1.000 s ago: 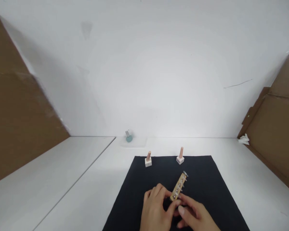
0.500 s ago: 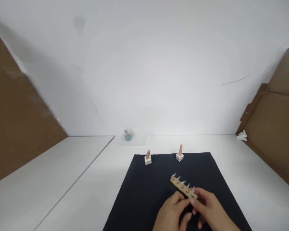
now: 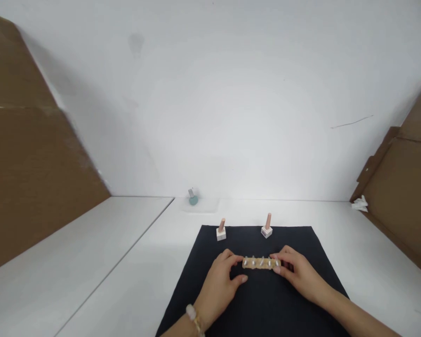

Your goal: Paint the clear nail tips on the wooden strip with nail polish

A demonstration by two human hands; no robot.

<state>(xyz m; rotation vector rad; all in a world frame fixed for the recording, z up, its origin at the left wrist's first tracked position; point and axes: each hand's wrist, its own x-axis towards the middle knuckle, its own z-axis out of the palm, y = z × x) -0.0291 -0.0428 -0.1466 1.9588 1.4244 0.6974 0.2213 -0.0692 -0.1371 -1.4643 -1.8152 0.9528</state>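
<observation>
A narrow wooden strip (image 3: pixel 257 267) bearing several clear nail tips lies level across the black mat (image 3: pixel 263 304). My right hand (image 3: pixel 298 271) pinches its right end between thumb and fingers. At the strip's left end, my left hand (image 3: pixel 221 278) has its fingertips at the edge, thumb and index finger apart. Behind the strip stand two bottles with pink caps and white square bases, the left one (image 3: pixel 221 232) and the right one (image 3: pixel 267 229), both near the mat's back edge.
A clear shallow tray (image 3: pixel 210 206) at the back of the white table (image 3: pixel 150 262) holds a teal bottle (image 3: pixel 193 199) with a grey cap. Crumpled white tissue (image 3: pixel 359 204) lies by the right cardboard panel (image 3: pixel 400 196). Another cardboard panel (image 3: pixel 35 178) stands left.
The wooden strip has turned from a diagonal to level, farther back on the mat. My left hand has moved left and forward to its left end; my right hand has moved forward.
</observation>
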